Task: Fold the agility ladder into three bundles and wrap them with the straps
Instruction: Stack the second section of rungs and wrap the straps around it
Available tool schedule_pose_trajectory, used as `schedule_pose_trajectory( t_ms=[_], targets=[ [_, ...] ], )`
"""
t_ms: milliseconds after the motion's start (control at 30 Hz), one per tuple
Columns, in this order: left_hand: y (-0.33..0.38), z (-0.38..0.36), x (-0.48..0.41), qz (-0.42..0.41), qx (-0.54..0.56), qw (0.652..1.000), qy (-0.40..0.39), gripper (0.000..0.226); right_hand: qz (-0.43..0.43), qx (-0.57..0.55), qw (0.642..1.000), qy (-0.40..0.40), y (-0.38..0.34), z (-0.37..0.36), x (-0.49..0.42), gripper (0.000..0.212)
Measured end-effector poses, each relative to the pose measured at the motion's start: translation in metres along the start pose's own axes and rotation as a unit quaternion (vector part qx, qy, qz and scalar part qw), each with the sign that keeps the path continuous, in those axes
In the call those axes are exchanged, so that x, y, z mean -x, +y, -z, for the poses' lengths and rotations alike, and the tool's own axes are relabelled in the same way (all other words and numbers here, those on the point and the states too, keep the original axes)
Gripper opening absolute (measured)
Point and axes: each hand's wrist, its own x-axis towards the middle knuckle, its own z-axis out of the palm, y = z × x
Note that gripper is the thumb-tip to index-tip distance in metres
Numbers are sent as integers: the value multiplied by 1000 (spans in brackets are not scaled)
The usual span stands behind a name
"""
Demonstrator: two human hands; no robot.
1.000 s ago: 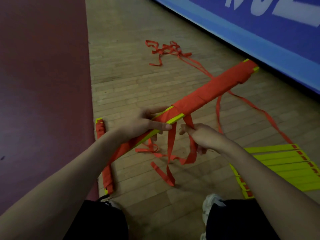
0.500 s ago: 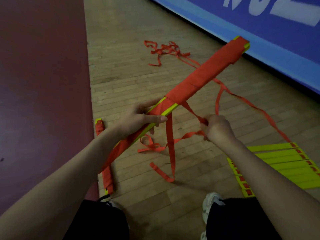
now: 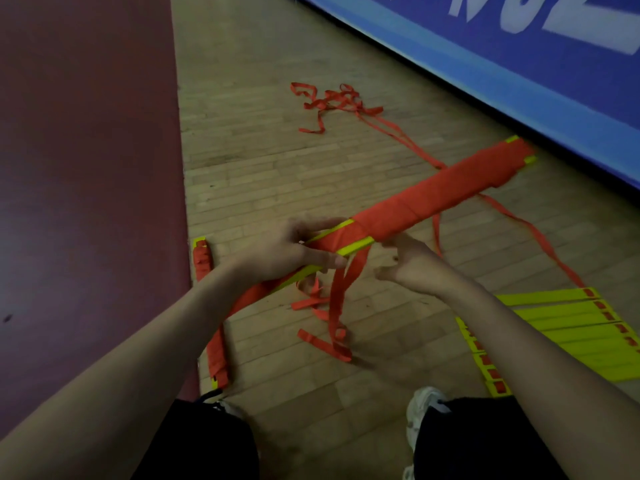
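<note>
The left hand (image 3: 287,254) is gripping the part-wrapped ladder bundle (image 3: 433,202) mid-length, with the bundle's long axis running up and to the right over the wooden floor (image 3: 263,161). The loose strap (image 3: 341,292) is hanging just beside the right hand (image 3: 412,265), whose grip is lying open under the bundle, holding nothing.

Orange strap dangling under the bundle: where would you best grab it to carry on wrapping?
Pinch the hanging strap high up, just below the bundle, coming from the right, beside the right hand. There it hangs flat and straight; lower down it crumples on the floor, and the left hand blocks the other side.
</note>
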Motion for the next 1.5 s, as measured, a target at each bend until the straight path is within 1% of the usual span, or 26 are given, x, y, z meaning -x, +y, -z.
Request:
schedule_pose_trajectory(
  t_ms=[33, 67, 133, 233, 333, 400, 500, 567, 600, 667, 733, 833, 1033, 1133, 1200, 1267, 1367, 1433, 1500],
  targets=[
    [0, -1, 0, 4, 0, 1000, -9, 62, 28, -101, 994, 7, -4, 0, -1, 62],
    [-1, -1, -1, 7, 4, 1000, -17, 62, 61, -178, 982, 0, -9, 0, 0, 55],
    [-1, -2, -1, 12, 15, 999, -26, 60, 119, -265, 957, -4, -19, 0, 7, 38],
    [1, -1, 0, 18, 38, 999, -26, 57, 137, -321, 937, 9, -23, 1, 9, 33],
    [3, 1, 1, 24, 72, 997, -27, 54, 106, -380, 919, 0, -24, 1, 10, 21],
    [4, 2, 2, 30, 101, 994, -33, 54, 89, -406, 909, -11, -24, 1, 10, 20],
    [2, 4, 4, 37, 141, 988, -53, 61, 96, -400, 911, -21, -27, -1, 11, 15],
    [0, 3, 5, 32, 149, 985, -82, 71, 84, -392, 916, -17, -30, -4, 12, 17],
    [0, 2, 6, 25, 146, 985, -93, 72, 77, -379, 922, -10, -31, -5, 12, 18],
    [4, -2, 8, 18, 132, 985, -106, 70, 68, -355, 932, 3, -31, -7, 12, 19],
    [8, -6, 9, 21, 131, 986, -103, 65, 64, -351, 934, 12, -30, -10, 11, 20],
    [8, -8, 8, 24, 140, 986, -83, 63, 46, -352, 935, 12, -31, -14, 12, 16],
    [2, -3, 3, 28, 162, 985, -50, 55, 29, -361, 931, -39, -35, -16, 17, 12],
    [3, -2, 3, 36, 150, 988, -5, 54, 27, -364, 930, -45, -37, -15, 18, 13],
    [2, -1, 3, 54, 152, 986, 49, 44, 22, -367, 929, -49, -38, -13, 19, 14],
    [1, 2, 3, 64, 141, 985, 76, 28, 22, -355, 934, -47, -38, -14, 19, 15],
    [-2, 2, 0, 68, 119, 986, 91, 17, 32, -322, 946, -26, -39, -18, 19, 14],
    [-6, -1, -4, 72, 109, 985, 112, 18, 50, -278, 959, 9, -40, -21, 18, 15],
    [-11, -2, -8, 70, 81, 985, 134, 23, 64, -232, 970, 48, -41, -22, 18, 19]
  ],
)
